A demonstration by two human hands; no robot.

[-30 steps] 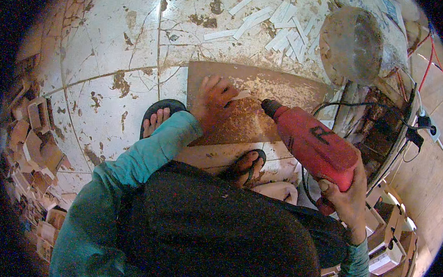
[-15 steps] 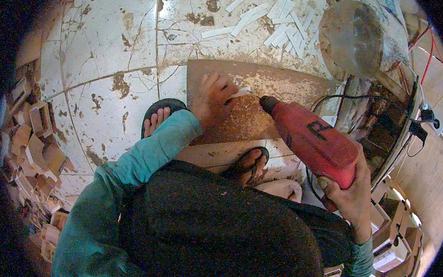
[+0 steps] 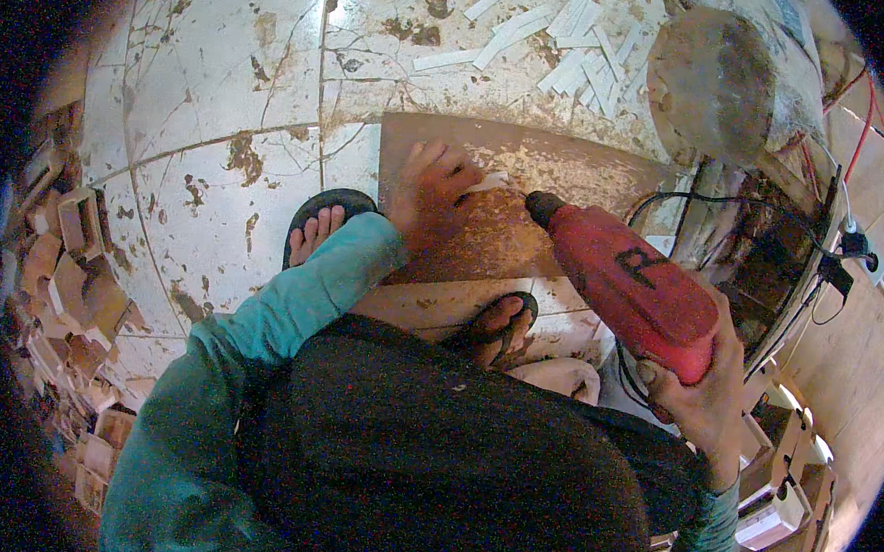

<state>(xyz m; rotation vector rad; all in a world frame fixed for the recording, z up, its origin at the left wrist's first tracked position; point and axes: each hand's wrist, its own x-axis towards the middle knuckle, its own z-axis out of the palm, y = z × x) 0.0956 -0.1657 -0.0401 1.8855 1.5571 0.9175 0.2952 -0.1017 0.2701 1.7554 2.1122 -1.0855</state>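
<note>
My right hand [image 3: 701, 380] is wrapped round the rear grip of a red power drill [image 3: 631, 286]. The drill lies aslant, its black chuck directed left toward a short white strip [image 3: 491, 183]. That strip is pinched in the fingers of my left hand [image 3: 434, 191], which rests low over a brown board [image 3: 493, 259]. Between chuck and strip, the thin bit is too small to make out clearly, so I cannot tell whether they touch. The board's surface is scraped and worn pale around this spot.
Several loose white strips [image 3: 583, 59] lie on the stained tile floor beyond the board. A round, long-handled pan-like object [image 3: 712, 85] is at the far right. A black cord [image 3: 746, 199] runs toward plugs [image 3: 848, 247]. Wooden box-like pieces [image 3: 86, 292] crowd the left side.
The whole view has shifted slightly. Both hands, the strip and the drill keep almost the same places over the board.
</note>
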